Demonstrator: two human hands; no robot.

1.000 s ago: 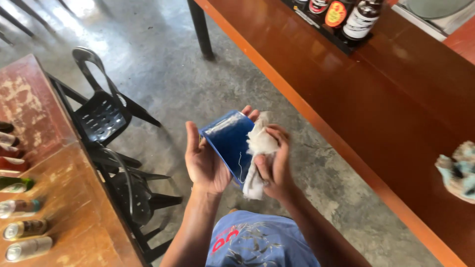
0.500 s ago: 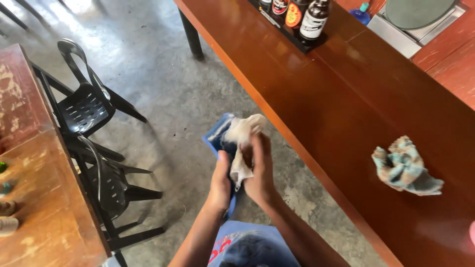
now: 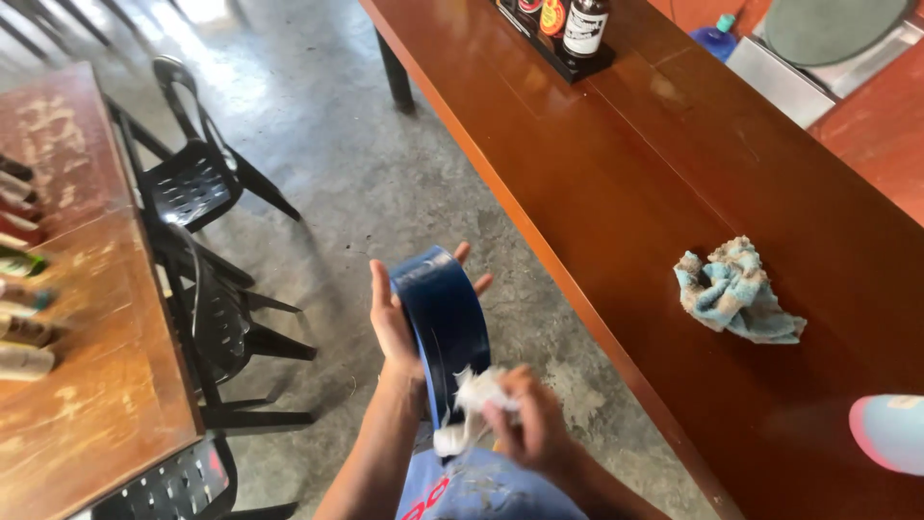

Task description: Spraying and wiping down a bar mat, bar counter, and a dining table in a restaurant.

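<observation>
Concrete floor [image 3: 318, 164] between two wooden tables, me standing over it with a plate and a rag.

My left hand [image 3: 399, 323] cradles the dark blue plate [image 3: 445, 323] on edge, fingers spread loosely behind it; my right hand [image 3: 529, 429] is closed tight around a white cloth [image 3: 467, 404] at the plate's lower rim. The plate hangs over bare floor, off the long table's [image 3: 616, 202] near edge, so I judge a slip under that loose hold could drop it.
</observation>
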